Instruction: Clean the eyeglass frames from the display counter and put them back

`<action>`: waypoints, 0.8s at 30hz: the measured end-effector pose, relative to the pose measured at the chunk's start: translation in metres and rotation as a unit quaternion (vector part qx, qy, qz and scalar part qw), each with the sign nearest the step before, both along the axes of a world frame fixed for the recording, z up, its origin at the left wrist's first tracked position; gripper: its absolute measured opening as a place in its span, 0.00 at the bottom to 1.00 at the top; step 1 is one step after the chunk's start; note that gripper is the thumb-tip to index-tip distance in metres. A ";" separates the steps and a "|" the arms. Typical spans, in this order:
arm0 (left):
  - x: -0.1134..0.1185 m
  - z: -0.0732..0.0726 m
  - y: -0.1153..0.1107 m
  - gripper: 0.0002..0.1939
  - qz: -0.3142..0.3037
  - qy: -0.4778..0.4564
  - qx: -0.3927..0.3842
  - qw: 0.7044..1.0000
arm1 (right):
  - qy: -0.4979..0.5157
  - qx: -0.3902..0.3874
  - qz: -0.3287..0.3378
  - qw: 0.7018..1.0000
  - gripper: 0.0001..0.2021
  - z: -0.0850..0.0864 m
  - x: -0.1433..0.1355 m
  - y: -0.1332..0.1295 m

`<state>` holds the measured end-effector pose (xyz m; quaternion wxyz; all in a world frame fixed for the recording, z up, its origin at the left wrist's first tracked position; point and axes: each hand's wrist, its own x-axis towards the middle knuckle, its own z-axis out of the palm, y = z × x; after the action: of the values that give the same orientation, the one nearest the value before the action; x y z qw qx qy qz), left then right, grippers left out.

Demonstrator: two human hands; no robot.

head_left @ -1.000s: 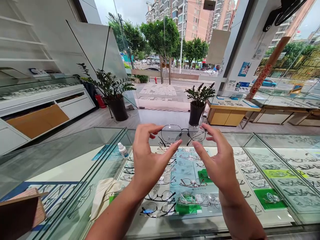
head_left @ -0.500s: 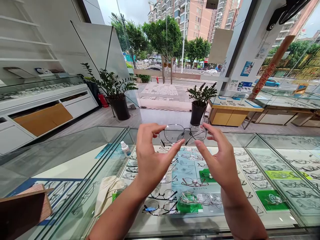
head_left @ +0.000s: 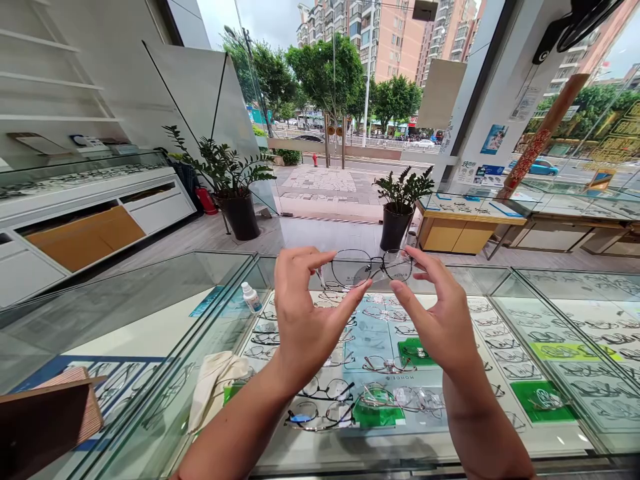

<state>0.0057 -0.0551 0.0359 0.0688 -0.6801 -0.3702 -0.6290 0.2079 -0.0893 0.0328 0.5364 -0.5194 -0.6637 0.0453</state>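
A pair of thin dark-framed round eyeglasses (head_left: 351, 267) is held up above the glass display case, its clear lenses marked with small print. My left hand (head_left: 313, 300) grips the left side of the frame between thumb and fingers. On the other side my right hand (head_left: 434, 303) pinches the right end of the frame with its thumb and index finger. Below my wrists, more eyeglasses (head_left: 320, 415) lie in rows in the case. Green cloths (head_left: 379, 415) sit among them.
A small white bottle (head_left: 251, 297) stands on the case to the left of my hands. Nearer lies a cream cloth (head_left: 213, 380). At lower left is a brown box-like object (head_left: 50, 420). Two potted plants (head_left: 243, 213) stand on the floor beyond the case.
The left side of the eyeglasses has shifted slightly right with my left hand, and the frame is turned a little. My right hand stays nearly still.
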 end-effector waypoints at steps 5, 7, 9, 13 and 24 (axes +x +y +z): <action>0.000 -0.001 0.005 0.26 -0.029 -0.015 -0.034 0.999 | -0.001 0.032 -0.012 0.999 0.24 0.001 -0.002 0.000; -0.001 -0.003 0.008 0.25 -0.041 -0.024 -0.060 0.997 | -0.004 0.046 -0.019 0.999 0.23 0.001 -0.002 -0.001; -0.001 -0.004 0.010 0.25 -0.050 -0.032 -0.085 0.995 | -0.005 0.055 -0.025 0.998 0.22 0.002 -0.003 -0.001; -0.001 -0.006 0.013 0.25 -0.064 -0.042 -0.116 0.990 | -0.002 0.066 -0.033 0.997 0.22 0.003 -0.003 -0.002; 0.001 -0.007 0.015 0.25 -0.067 -0.039 -0.131 0.988 | -0.007 0.073 -0.041 0.996 0.21 0.003 -0.003 -0.002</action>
<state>0.0069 -0.0401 0.0285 -0.0772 -0.6817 -0.4052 -0.6043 0.2049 -0.0916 0.0359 0.5697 -0.5058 -0.6471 -0.0293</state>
